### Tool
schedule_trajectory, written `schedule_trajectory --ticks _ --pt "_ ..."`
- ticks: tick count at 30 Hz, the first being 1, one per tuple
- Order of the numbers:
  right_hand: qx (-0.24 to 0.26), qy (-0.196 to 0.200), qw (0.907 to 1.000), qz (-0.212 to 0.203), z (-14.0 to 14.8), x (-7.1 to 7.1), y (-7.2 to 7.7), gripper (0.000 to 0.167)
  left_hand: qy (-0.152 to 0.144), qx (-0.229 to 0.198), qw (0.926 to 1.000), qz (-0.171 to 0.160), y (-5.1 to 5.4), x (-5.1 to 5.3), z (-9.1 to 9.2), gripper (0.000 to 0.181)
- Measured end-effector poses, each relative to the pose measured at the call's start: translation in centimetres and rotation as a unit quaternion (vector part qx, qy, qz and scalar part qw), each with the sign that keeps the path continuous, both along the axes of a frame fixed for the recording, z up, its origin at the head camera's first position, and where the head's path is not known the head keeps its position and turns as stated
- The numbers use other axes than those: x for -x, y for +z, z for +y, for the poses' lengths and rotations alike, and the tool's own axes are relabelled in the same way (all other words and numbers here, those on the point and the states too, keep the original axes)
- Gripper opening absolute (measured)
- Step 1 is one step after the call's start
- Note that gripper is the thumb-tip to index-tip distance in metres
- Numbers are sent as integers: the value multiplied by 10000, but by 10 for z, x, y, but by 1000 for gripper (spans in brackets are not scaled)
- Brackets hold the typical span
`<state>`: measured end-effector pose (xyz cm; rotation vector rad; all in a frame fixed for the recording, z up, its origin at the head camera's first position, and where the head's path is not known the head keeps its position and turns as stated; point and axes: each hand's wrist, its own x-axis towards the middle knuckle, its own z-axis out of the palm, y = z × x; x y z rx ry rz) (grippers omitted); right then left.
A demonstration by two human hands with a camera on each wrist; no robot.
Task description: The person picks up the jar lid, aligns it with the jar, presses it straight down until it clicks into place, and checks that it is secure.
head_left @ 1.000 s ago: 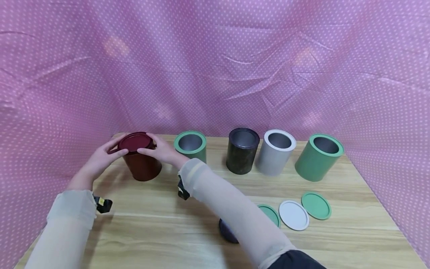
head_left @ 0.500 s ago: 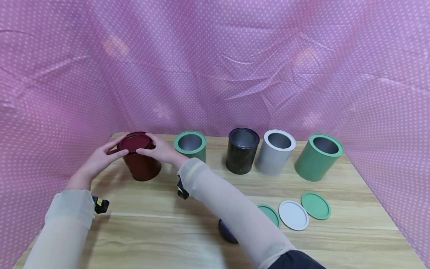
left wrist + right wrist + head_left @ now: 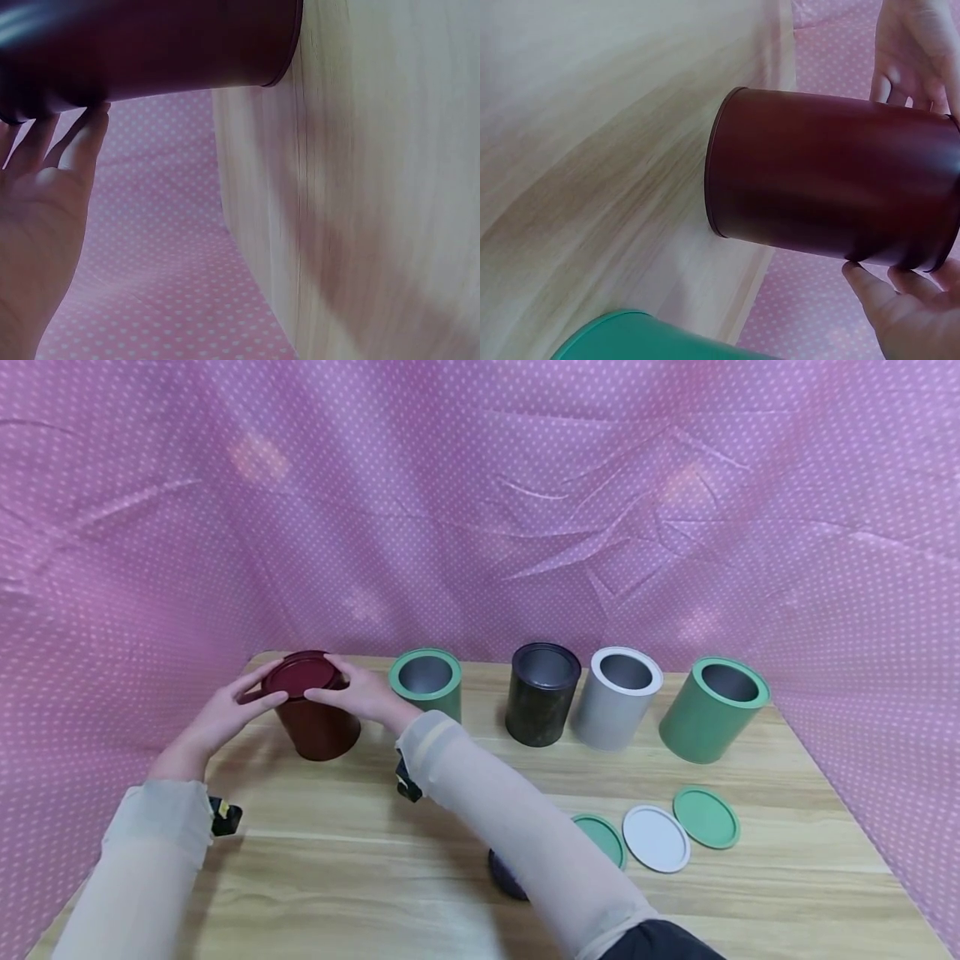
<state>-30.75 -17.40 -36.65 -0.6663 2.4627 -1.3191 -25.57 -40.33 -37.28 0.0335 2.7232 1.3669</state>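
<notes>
A dark red can (image 3: 318, 731) stands upright at the far left of the table, with a red lid (image 3: 302, 676) seated on its top. My left hand (image 3: 228, 714) holds the can's upper rim from the left, thumb at the near side and fingers behind. From the right, my right hand (image 3: 367, 696) grips the same rim in a matching way. In the left wrist view, the left fingertips (image 3: 94, 120) touch the side of the can near its top. The right wrist view has both hands on opposite sides of the can's upper end.
Uncovered cans stand along the back: green (image 3: 426, 679), black (image 3: 542, 706), white (image 3: 617, 710) and green (image 3: 708, 718). Loose lids lie nearer: green (image 3: 707, 817), white (image 3: 656, 839), green (image 3: 602, 839) and a dark one (image 3: 504, 877), the last two partly behind the right forearm. Pink dotted cloth (image 3: 480, 510) surrounds the table.
</notes>
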Motion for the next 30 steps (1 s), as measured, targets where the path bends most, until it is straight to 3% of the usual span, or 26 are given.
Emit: schedule_trajectory --ticks 7,16,24,30 --pt "-125 88 9999 -5 0 -2 5 74 45 64 9999 83 1 -2 1 72" --pt "-270 82 9996 6 0 -2 4 75 -44 617 9980 111 6 0 3 74" --pt "-99 -5 9999 57 -1 -2 -1 73 62 176 9998 18 0 0 4 74" --pt "-36 -13 10000 44 -1 -1 -3 73 51 212 9997 78 0 1 2 73"
